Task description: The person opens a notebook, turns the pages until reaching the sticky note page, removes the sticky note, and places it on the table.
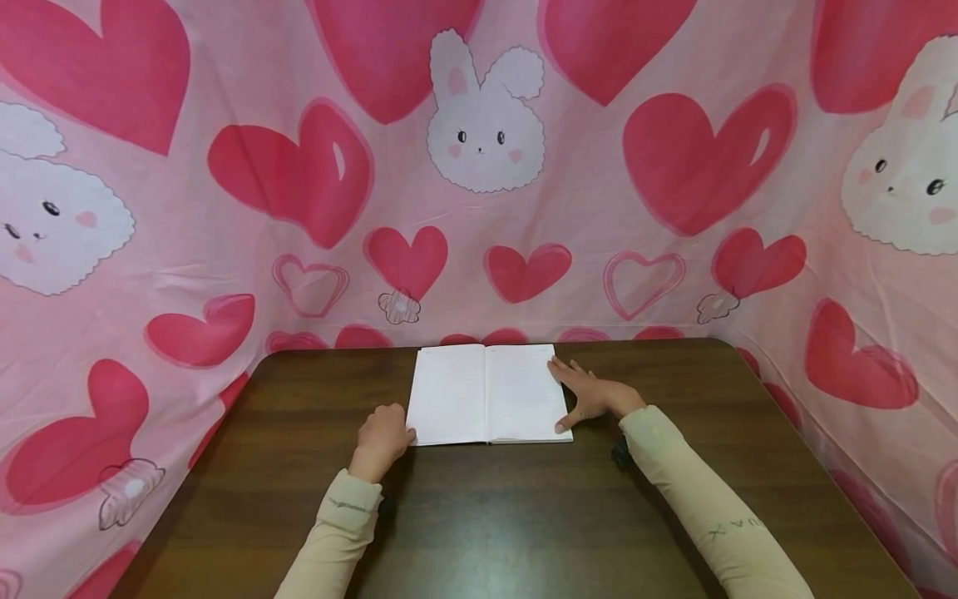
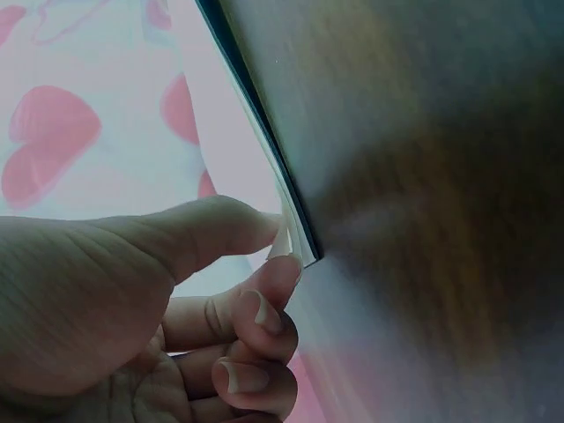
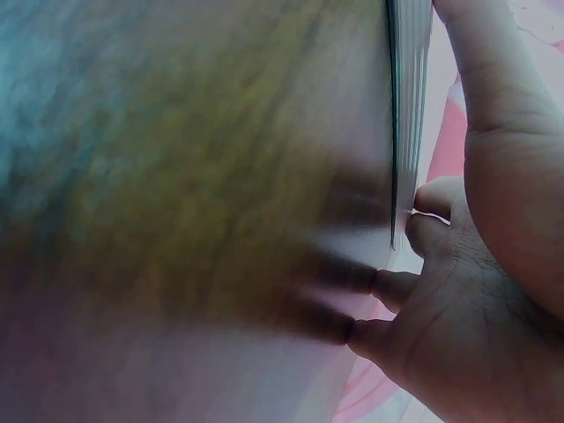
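One notebook (image 1: 449, 391) is laid open on one bench (image 1: 479, 516) in the head view, its right edge touched by the spread right hand (image 1: 591, 395). Left wrist now — one corner (image 2: 306, 249) is pinched by the left hand (image 2: 132, 291). Right wrist — four splayed fingers (image 3: 395, 286) are shown.

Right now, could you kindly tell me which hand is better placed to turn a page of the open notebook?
Probably the left hand: it pinches pages at the near left corner of the notebook, while the right hand is spread along its right edge.
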`<control>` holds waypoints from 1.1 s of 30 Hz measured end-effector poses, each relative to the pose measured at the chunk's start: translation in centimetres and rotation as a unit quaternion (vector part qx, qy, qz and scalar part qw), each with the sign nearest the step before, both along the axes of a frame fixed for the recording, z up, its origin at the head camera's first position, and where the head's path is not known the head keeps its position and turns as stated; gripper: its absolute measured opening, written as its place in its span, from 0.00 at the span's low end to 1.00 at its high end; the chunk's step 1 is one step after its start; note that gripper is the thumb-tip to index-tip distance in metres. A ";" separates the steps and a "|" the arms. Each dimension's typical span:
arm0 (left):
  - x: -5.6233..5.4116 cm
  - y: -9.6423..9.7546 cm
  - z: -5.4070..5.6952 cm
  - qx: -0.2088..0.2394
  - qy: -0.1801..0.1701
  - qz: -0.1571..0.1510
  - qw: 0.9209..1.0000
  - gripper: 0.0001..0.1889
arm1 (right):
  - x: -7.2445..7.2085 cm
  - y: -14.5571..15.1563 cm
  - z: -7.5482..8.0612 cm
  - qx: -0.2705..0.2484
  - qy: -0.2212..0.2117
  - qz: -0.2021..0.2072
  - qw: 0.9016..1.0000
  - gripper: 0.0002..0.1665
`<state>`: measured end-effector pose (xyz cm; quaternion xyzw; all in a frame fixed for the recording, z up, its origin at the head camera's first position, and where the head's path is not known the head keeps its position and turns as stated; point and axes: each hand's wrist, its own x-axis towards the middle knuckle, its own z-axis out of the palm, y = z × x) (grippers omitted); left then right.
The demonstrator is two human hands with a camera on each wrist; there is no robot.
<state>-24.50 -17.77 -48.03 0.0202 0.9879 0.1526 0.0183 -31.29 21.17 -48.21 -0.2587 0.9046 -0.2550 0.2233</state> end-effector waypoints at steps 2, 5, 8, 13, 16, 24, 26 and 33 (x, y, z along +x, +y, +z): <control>0.1 -0.1 0.0 -0.003 0.003 0.000 1.000 0.11 | 0.0 0.0 0.0 0.000 0.002 0.000 1.000 0.77; 0.2 0.1 0.1 -0.009 0.006 0.003 1.000 0.11 | -0.1 0.0 -0.1 -0.001 0.003 -0.001 1.000 0.77; 0.2 0.5 0.2 -0.019 0.032 0.005 0.999 0.10 | -0.1 0.0 -0.2 0.003 0.001 -0.002 1.000 0.78; -0.4 1.8 0.0 -0.020 0.171 -0.044 0.984 0.09 | -0.1 0.0 -0.2 0.003 0.000 -0.002 1.000 0.77; -1.3 2.9 -0.2 -0.017 0.263 -0.101 0.959 0.10 | -0.1 -0.1 -0.2 0.003 -0.002 0.001 1.000 0.77; -4.7 6.2 -0.5 -0.028 0.231 -0.220 0.947 0.18 | -0.1 0.0 -0.3 0.004 0.004 0.001 1.000 0.77; -5.4 6.9 -0.7 -0.034 0.188 -0.229 0.955 0.20 | -0.1 0.0 -0.3 0.002 0.005 0.000 1.000 0.77; -7.2 8.0 -1.2 -0.046 0.114 -0.235 0.964 0.27 | -0.1 -0.1 -0.1 0.006 0.003 -0.002 1.000 0.77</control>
